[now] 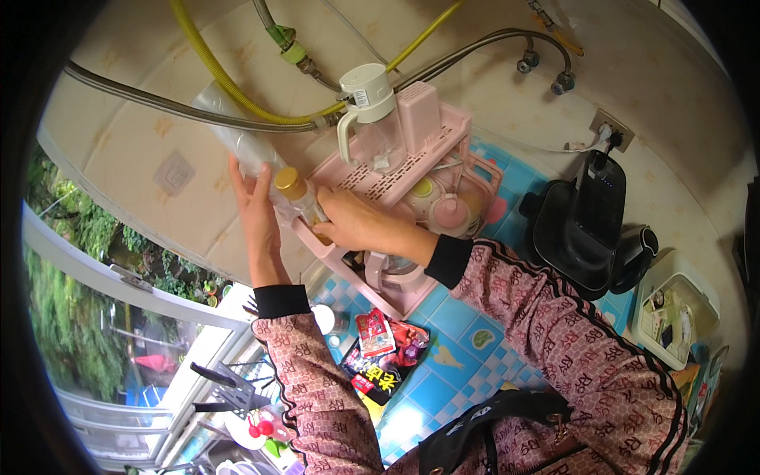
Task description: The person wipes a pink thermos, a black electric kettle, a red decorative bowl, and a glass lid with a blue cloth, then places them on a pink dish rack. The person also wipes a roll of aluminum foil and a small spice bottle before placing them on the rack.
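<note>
A pink plastic two-tier rack (457, 132) stands against the tiled wall. At its left end, my left hand (255, 202) is raised with the fingers against a roll of clear plastic film (240, 130), which leans on the wall. My right hand (350, 219) reaches over the top tier and grips a clear bottle with a gold cap (291, 184); its lower part is hidden by the rack edge and my fingers. A clear pitcher with a white lid (367, 95) and a pink upright container (419, 116) stand on the top tier. Lidded vessels sit on the lower tier.
Flexible hoses (267, 122) cross the wall above. A black appliance (576, 231) is plugged in at the right, near a white storage box (671, 314). Food packets (386, 362) lie on the blue tile-patterned counter. An open window frame (142, 291) and a slotted spatula (234, 395) are at the left.
</note>
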`<state>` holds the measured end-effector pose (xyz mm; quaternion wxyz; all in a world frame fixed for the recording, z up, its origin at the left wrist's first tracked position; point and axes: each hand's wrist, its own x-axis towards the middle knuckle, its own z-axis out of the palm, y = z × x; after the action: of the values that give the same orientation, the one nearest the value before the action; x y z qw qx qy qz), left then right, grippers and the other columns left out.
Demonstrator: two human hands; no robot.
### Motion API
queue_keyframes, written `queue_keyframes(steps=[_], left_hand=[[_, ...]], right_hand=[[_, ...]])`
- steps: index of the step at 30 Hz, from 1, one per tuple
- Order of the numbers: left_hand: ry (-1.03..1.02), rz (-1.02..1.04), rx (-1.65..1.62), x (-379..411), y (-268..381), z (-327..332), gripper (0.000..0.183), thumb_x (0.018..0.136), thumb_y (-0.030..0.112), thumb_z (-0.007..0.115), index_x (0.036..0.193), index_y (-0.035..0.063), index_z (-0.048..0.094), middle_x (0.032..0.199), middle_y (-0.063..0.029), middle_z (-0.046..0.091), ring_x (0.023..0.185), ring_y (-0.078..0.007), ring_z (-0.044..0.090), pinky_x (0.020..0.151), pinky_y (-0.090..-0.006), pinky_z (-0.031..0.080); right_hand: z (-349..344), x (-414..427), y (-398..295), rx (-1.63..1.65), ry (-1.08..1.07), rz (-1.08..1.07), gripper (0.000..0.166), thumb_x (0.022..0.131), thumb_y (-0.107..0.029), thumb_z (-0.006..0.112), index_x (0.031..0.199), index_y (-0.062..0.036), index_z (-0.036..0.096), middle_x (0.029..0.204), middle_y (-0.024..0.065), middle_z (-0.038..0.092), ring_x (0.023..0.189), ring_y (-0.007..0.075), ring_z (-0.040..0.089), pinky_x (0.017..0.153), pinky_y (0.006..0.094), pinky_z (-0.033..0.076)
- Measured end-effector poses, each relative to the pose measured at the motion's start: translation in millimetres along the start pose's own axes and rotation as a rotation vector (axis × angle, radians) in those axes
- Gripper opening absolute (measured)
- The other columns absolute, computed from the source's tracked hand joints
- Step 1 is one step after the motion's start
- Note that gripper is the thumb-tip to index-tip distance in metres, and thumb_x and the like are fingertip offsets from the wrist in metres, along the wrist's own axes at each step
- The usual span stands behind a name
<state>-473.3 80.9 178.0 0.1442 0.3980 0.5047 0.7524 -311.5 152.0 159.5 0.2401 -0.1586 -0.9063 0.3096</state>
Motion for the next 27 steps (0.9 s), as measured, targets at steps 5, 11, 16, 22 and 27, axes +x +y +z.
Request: queue_keyframes(steps=[5, 11, 16, 22, 27], left_hand=[[-0.042, -0.060, -0.055, -1, 2, 17, 0.065, 0.098, 0.019, 0.058, 0.153, 0.0154, 0.024, 0.140, -0.0114, 0.046, 0.128, -0.0235, 0.044, 0.109, -0.0401, 0.031], [-0.058, 0.009, -0.038, 5, -5, 1, 0.064, 0.098, 0.019, 0.058, 0.152, 0.0149, 0.024, 0.143, -0.0097, 0.043, 0.130, -0.0240, 0.042, 0.109, -0.0404, 0.032], [0.115, 0.004, -0.019, -7, -14, 2, 0.061, 0.096, 0.024, 0.061, 0.148, 0.0125, 0.033, 0.138, -0.0095, 0.047, 0.123, -0.0230, 0.048, 0.105, -0.0383, 0.036], [0.383, 0.257, 0.608, -30, -29, -77, 0.056, 0.094, 0.033, 0.063, 0.137, 0.0000, 0.047, 0.136, -0.0172, 0.054, 0.117, -0.0271, 0.056, 0.101, -0.0368, 0.044], [0.499, 0.534, 0.113, -102, 7, -21, 0.031, 0.088, 0.002, 0.066, 0.112, -0.0132, 0.054, 0.111, -0.0254, 0.065, 0.098, -0.0351, 0.067, 0.088, -0.0473, 0.058]], right_hand=[[5, 1, 23, 0.061, 0.100, -0.053, 0.040, 0.084, -0.026, 0.069, 0.098, 0.0061, 0.052, 0.098, 0.0297, 0.060, 0.097, 0.0457, 0.060, 0.082, 0.0496, 0.048], [-7, -1, 5, 0.043, -0.040, -0.018, 0.041, 0.081, -0.026, 0.071, 0.099, 0.0047, 0.052, 0.102, 0.0272, 0.059, 0.096, 0.0455, 0.059, 0.083, 0.0487, 0.047], [-22, -9, 20, -0.008, 0.192, -0.071, 0.046, 0.081, -0.025, 0.070, 0.111, 0.0041, 0.052, 0.113, 0.0270, 0.056, 0.101, 0.0439, 0.058, 0.086, 0.0489, 0.047], [-96, -84, 6, -0.082, 0.429, -0.211, 0.035, 0.081, -0.025, 0.069, 0.096, 0.0032, 0.056, 0.099, 0.0246, 0.058, 0.088, 0.0405, 0.062, 0.077, 0.0494, 0.050], [-193, -277, -24, 0.320, 0.454, 0.034, 0.032, 0.082, -0.010, 0.075, 0.109, 0.0034, 0.064, 0.084, 0.0090, 0.070, 0.074, 0.0113, 0.068, 0.063, 0.0251, 0.053]])
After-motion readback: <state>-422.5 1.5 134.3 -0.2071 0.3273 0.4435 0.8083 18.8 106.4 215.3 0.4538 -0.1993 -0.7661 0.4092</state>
